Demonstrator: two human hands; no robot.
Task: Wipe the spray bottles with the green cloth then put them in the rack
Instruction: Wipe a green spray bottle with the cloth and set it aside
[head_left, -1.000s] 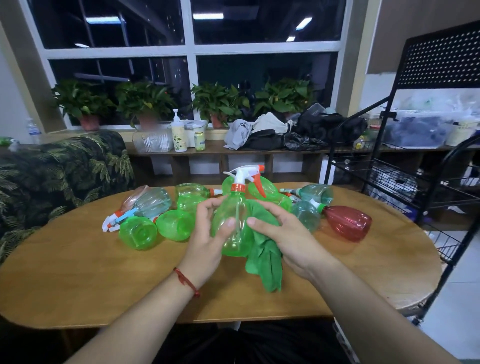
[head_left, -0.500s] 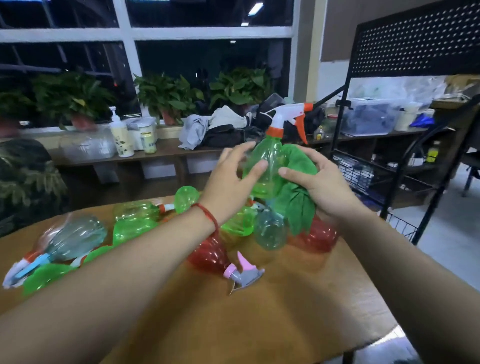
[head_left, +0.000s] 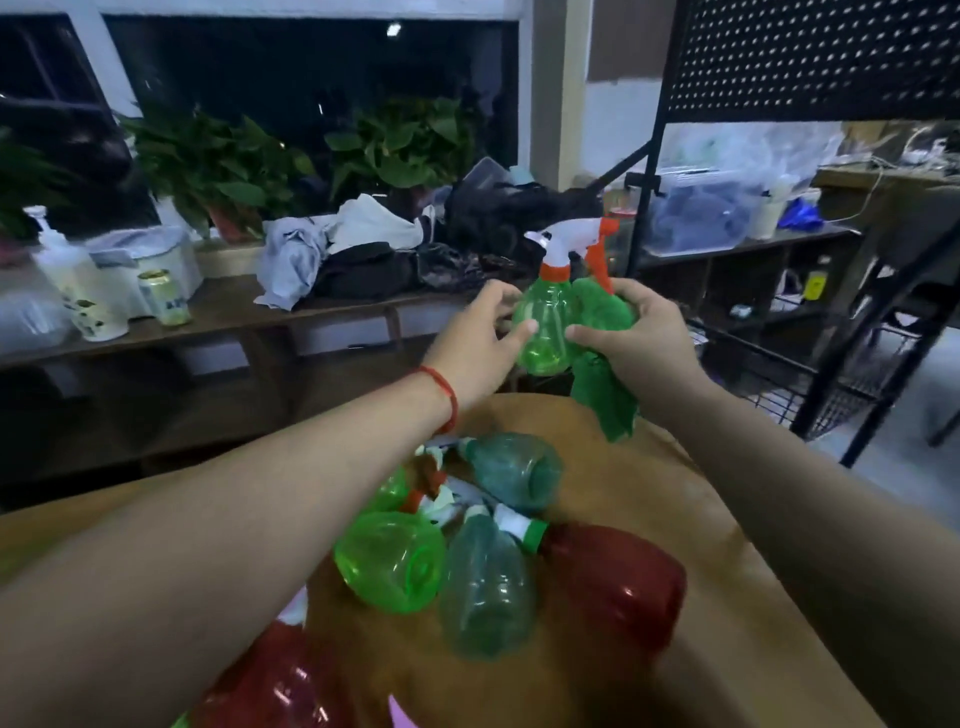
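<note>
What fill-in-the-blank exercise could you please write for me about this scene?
1. The green spray bottle, held by the left hand, has a ____ spray head above an orange collar.
2. The cloth gripped by the right hand is ____.
3. The string bracelet on the left wrist is ____.
4. The black rack stands on the person's ____ side.

Missing words: white; green; red; right.

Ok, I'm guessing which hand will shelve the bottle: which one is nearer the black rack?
Right. The right hand, pressing the green cloth to the green spray bottle, is on the side facing the black rack. The left hand grips the bottle's opposite side, farther away.
</note>
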